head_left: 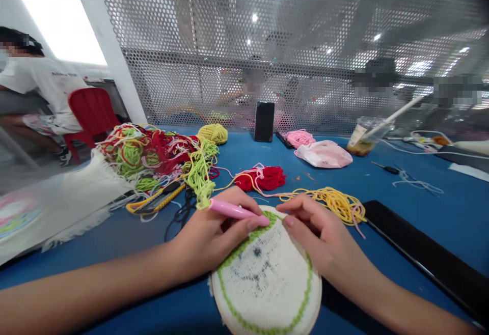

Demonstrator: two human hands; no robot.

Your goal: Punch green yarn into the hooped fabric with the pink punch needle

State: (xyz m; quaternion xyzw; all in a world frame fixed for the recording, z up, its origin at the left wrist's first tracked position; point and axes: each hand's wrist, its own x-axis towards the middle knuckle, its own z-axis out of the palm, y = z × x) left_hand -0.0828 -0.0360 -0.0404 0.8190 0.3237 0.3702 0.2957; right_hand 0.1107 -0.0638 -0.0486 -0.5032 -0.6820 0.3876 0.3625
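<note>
My left hand (225,223) is closed round a pink punch needle (233,210), its tip against the cloth near the top of a round embroidery hoop (319,284). Green yarn (206,190) runs into the pen's back end from a tangle behind it. On the hoop's white cloth (282,274), a green looped outline follows the rim, with a thicker green patch at the top and dark drawn marks inside. My right hand (319,228) grips the hoop's upper right edge between thumb and fingers; a bit of green yarn shows by its thumb tip.
Tangled yarn (160,151) and a yellow utility knife (158,197) lie left. Red yarn (267,177), yellow yarn (332,202) and a standing phone (264,121) are beyond the hoop. A drink cup (362,136) and a long black object (416,253) sit right. A person (49,85) sits far left.
</note>
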